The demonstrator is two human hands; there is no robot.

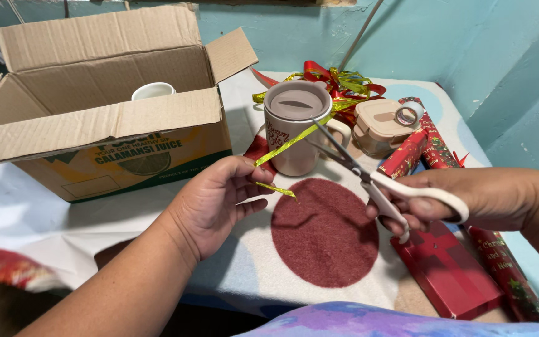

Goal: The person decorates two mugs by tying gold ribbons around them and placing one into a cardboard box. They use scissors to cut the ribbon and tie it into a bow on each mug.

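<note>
Open brown cardboard box (104, 118), far left

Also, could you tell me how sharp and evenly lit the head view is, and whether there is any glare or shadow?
Head view: sharp at the centre, with the scissors and gold ribbon crisp; the patterned fabric at the bottom edge is soft. Light is even and diffuse; the cardboard box casts a soft shadow on the white cloth. Only mild sheen on the ribbon and the beige mug, no harsh glare.

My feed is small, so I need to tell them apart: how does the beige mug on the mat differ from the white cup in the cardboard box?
The beige mug stands on the mat, fully visible, with a lid, a handle and gold ribbon across it. The white cup sits inside the open cardboard box, only its open rim showing. Both stand upright.
</note>
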